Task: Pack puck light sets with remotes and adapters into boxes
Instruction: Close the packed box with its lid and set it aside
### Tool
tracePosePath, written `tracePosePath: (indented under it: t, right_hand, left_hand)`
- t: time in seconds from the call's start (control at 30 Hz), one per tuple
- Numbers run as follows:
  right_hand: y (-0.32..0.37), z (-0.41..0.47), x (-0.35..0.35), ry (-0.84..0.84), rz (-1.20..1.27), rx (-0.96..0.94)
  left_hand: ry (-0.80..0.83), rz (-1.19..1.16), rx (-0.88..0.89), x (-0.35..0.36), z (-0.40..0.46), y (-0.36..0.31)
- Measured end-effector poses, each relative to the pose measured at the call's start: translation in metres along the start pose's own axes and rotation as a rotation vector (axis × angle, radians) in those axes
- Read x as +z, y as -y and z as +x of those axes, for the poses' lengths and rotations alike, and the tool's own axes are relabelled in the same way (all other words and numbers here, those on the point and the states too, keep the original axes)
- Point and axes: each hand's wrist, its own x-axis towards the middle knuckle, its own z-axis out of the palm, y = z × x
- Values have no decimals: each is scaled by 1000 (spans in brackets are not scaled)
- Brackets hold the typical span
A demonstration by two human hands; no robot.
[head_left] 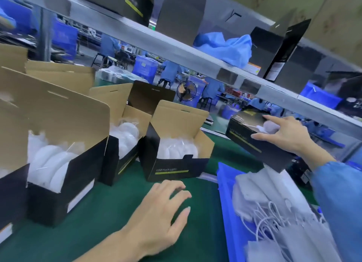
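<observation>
A closed black cardboard box with a yellow-green stripe is being held at its upper edge by the right hand, the grip clamped on it with something small and white, too blurred to identify, pinched against it. The box is being carried tilted above the green bench, its long axis running from upper left down to lower right, just past a blue plastic bin of grey-bagged corded parts. The left hand is hovering over the bench, fingers apart and loosely curved, holding nothing. Three open black boxes of bagged white puck lights are standing in a row at left. Judging by this, a finished box is being moved aside; adapters from the bin are probably needed next.
</observation>
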Motion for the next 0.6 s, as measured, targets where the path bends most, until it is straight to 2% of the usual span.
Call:
tracePosePath:
  t: [0.07,0.17,0.27,0.33,0.4,0.47,0.57,0.6]
  right_hand:
    - [3,27,15,47,-42,54]
    - [19,71,40,129,-81,59]
    - [40,109,75,170,6,87]
    - [51,127,107,130,117,187]
    - [59,138,145,113,191,387]
    - [69,136,183,197,226,526]
    - [75,125,217,262,193,572]
    - [72,124,220,273,211,559]
  left_hand:
    - [26,79,0,8,9,2]
    - [162,128,-38,16,13,7]
    - [277,201,-101,22,18,14]
    - [322,214,-153,26,22,16]
    - [320,266,-187,29,28,18]
    - [335,285,-218,30,34,20]
    - [432,301,-228,32,34,24]
    - [414,298,-217,32,33,25]
